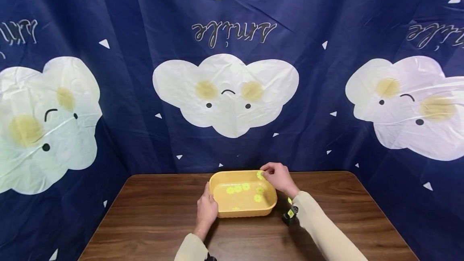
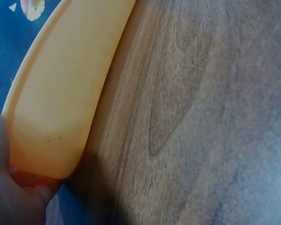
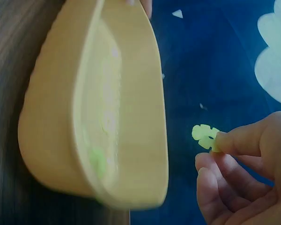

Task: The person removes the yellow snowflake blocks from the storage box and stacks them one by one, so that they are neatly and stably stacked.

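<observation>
So the yellow tray is set on the brown wooden table, near its far edge, and both hands are kept busy with small stuff around it. The left end of the tray is gripped by the left hand, with the forearm brought in from the near side and the fingers pointed away toward the backdrop. In the left wrist view the thumb is laid at the rim; how the rest of the fingers are wrapped can't really be told, since they're mostly cut off or hidden.

The right arm is stretched in diagonally, cream sleeve and all, and the right hand is turned inward at the far right corner. A little yellow-green flower piece is pinched between thumb and index fingertip, the other fingers loosely bent below. In the right wrist view it's held apart from the tray wall. More flower pieces are scattered inside the tray, three of them lined up in a row.
</observation>
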`<act>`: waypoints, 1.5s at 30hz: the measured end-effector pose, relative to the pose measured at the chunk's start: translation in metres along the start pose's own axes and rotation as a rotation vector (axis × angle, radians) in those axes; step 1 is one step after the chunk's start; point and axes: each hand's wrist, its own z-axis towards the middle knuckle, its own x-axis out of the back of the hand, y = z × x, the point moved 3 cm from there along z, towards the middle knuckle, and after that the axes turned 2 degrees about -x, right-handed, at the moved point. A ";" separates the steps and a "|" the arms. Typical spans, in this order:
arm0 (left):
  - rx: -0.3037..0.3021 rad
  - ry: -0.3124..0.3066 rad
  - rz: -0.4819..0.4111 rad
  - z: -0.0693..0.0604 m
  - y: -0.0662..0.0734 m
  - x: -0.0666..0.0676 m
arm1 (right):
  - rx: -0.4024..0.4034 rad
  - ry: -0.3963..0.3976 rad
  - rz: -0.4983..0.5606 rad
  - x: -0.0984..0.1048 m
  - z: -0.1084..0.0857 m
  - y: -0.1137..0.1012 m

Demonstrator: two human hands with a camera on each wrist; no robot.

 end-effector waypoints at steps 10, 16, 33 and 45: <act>0.020 -0.018 -0.018 0.001 0.001 0.000 | -0.121 0.024 0.022 0.030 -0.004 0.034; 0.029 -0.026 -0.015 0.001 0.000 -0.001 | -0.169 0.014 0.005 0.039 -0.012 0.063; 0.014 -0.012 -0.009 0.002 0.000 0.000 | -0.321 -0.064 0.001 0.035 -0.038 0.114; 0.010 -0.011 -0.006 0.000 0.001 0.000 | -0.356 -0.079 -0.040 0.031 -0.046 0.128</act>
